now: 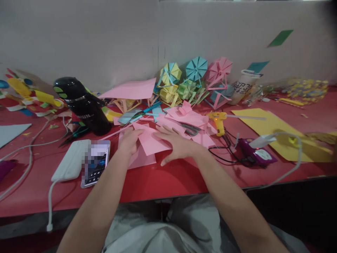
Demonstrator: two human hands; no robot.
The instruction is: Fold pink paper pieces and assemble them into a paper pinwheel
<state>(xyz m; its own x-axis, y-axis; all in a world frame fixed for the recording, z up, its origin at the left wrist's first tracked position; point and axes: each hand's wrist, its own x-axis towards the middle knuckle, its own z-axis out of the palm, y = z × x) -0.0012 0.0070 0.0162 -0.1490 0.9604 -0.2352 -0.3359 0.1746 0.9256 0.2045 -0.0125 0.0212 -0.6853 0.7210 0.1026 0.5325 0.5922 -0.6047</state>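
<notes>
A small pink sheet of paper (152, 140) lies between my hands, over a larger pink sheet (143, 160). My left hand (129, 141) is closed at its left edge, fingers curled in a pinch on the paper. Spread fingers of my right hand (177, 142) rest across the right end of the small sheet, with the thumb apart. Just beyond the hands is a loose pile of pink paper pieces (186, 117). Dark scissor handles (191, 130) show among these pieces; the blades are hidden.
A yellow glue gun (218, 121) and purple power strip (256, 153) with cables lie right. Left are a phone (97, 163), white power bank (72, 160) and black bottle (84, 109). Folded paper umbrellas (196, 68) stand at the wall beside a cup (244, 86). Yellow sheets (271, 135) lie right.
</notes>
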